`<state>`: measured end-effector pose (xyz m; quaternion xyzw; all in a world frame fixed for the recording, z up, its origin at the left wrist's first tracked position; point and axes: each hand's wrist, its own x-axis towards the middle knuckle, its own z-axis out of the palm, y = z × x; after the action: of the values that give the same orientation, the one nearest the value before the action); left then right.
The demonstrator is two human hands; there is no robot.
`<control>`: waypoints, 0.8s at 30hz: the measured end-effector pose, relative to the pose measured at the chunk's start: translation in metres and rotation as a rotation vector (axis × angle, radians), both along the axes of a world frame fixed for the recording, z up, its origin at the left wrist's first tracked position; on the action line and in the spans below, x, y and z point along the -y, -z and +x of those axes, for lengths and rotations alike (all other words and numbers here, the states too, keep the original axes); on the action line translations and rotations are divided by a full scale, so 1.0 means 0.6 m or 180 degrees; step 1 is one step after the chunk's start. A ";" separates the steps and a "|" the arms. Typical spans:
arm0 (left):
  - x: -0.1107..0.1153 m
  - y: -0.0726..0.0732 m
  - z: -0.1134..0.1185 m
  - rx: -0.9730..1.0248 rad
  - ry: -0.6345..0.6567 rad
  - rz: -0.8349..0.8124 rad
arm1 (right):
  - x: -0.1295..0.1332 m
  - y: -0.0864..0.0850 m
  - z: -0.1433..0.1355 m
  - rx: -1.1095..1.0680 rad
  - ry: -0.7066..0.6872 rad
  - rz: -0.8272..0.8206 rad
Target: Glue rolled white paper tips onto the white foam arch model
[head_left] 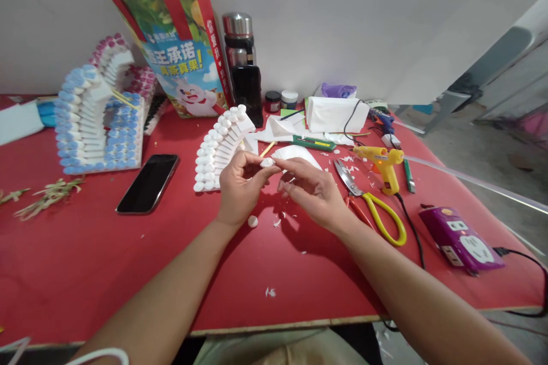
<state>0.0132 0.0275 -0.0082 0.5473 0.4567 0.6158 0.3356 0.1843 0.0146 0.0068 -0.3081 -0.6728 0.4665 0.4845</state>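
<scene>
Between the thumb and index finger of my left hand (241,185) is a small white piece (268,163). My right hand (311,187) is beside it, its index fingertip at the right end of the piece and its other fingers loosely curled. Behind my left hand stands a curved white model (214,154) with rows of rounded white discs. A loose white disc (253,221) lies on the red table (240,291) just below my hands, with white shavings (277,222) near it.
Blue-and-white models (100,120), a black phone (148,183) and a printed bag (188,63) are on the left. A flask (238,40) stands behind. At right lie yellow-handled scissors (385,222), a yellow glue gun (385,165), a green cutter (314,143) and a purple power strip (462,239).
</scene>
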 end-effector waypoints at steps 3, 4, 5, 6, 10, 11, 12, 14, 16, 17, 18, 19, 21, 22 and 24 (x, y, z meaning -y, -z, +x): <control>0.000 0.000 0.000 -0.0015 -0.0028 -0.0069 | 0.001 0.002 -0.001 0.0154 0.0062 0.0329; 0.001 0.001 0.000 -0.0045 -0.0024 -0.0074 | 0.000 0.002 0.000 0.0223 0.0105 0.0493; 0.001 0.001 -0.001 -0.0100 -0.0003 -0.0060 | -0.001 0.003 0.001 0.0305 0.0158 0.0662; 0.002 0.001 -0.002 -0.0182 0.0021 -0.0016 | -0.002 0.003 0.003 0.0390 0.0219 0.0815; 0.005 0.002 -0.006 -0.0690 0.0077 0.0273 | -0.008 0.004 0.009 0.0595 0.0400 0.1074; 0.005 0.002 -0.006 -0.0791 0.0088 0.0312 | -0.009 0.004 0.009 0.0603 0.0428 0.1064; 0.006 0.002 -0.007 -0.0855 0.0100 0.0322 | -0.009 0.005 0.009 0.0612 0.0452 0.1033; 0.006 0.001 -0.006 -0.0861 0.0163 0.0251 | -0.009 0.005 0.009 0.0641 0.0482 0.0953; 0.006 -0.002 -0.004 -0.0685 0.0253 0.0080 | -0.009 0.003 0.008 0.0641 0.0488 0.0822; 0.006 -0.005 -0.003 -0.0541 0.0317 -0.0026 | -0.009 0.002 0.008 0.0608 0.0484 0.0697; 0.006 -0.007 -0.001 -0.0376 0.0389 -0.0136 | -0.009 0.000 0.008 0.0553 0.0487 0.0524; 0.006 -0.010 0.000 -0.0199 0.0466 -0.0237 | -0.010 -0.002 0.008 0.0472 0.0511 0.0315; 0.004 -0.015 0.003 0.0145 0.0646 -0.0417 | -0.012 -0.007 0.009 0.0254 0.0604 -0.0107; 0.003 -0.017 0.003 0.0307 0.0751 -0.0504 | -0.013 -0.009 0.010 0.0130 0.0650 -0.0272; 0.001 -0.018 0.005 0.0694 0.0968 -0.0673 | -0.016 -0.012 0.012 -0.0129 0.0695 -0.0495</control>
<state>0.0160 0.0266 0.0026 0.5018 0.3919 0.5624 0.5276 0.1915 0.0240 0.0140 -0.4066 -0.5872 0.4679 0.5205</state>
